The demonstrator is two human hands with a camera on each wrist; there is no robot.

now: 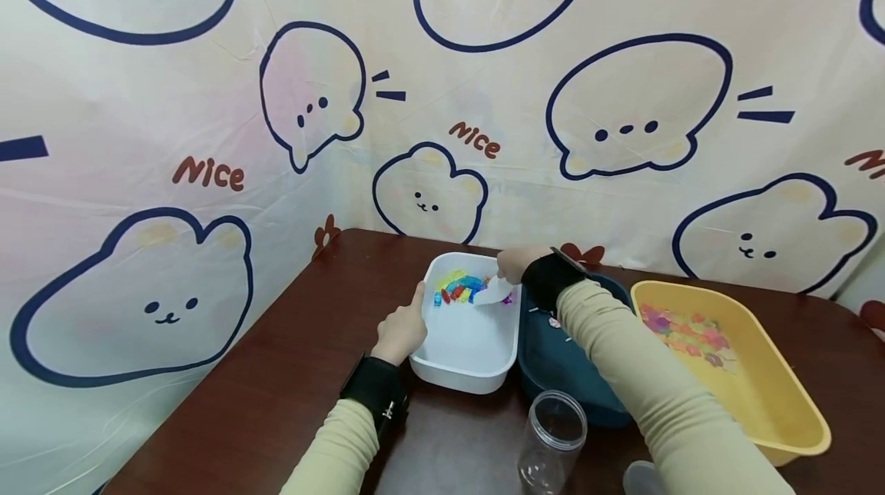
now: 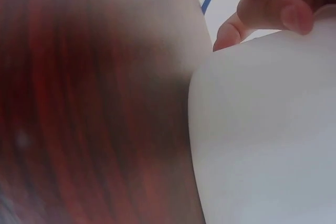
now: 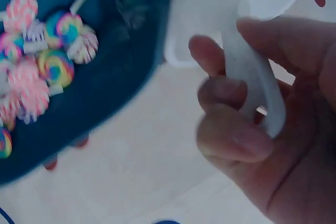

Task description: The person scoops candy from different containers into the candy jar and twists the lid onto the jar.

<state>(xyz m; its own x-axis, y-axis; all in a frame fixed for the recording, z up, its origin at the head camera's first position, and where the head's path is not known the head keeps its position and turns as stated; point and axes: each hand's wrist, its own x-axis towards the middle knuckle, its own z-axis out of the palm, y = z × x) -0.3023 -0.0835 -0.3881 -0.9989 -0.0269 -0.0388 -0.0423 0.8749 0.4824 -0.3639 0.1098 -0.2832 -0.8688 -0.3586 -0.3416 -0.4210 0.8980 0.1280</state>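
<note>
A white plastic tub (image 1: 465, 341) stands on the table with small bright pieces (image 1: 458, 287) in blue, red and yellow gathered at its far end. My left hand (image 1: 401, 332) grips the tub's left rim; in the left wrist view its fingers (image 2: 270, 11) curl at the edge of the white wall. My right hand (image 1: 518, 263) reaches over the tub's far right corner and holds a white scoop (image 1: 492, 292) by its handle. Fingers and thumb wrap that handle in the right wrist view, and the scoop's head is down beside the colored pieces.
Right of the white tub sits a dark teal tub (image 1: 567, 372) with lollipop-like pieces (image 3: 58, 69), partly under my right forearm. Farther right, a yellow tub (image 1: 767, 387) holds pink and orange pieces (image 1: 691, 337). A clear jar (image 1: 551, 445) stands at the front. A patterned cloth hangs behind.
</note>
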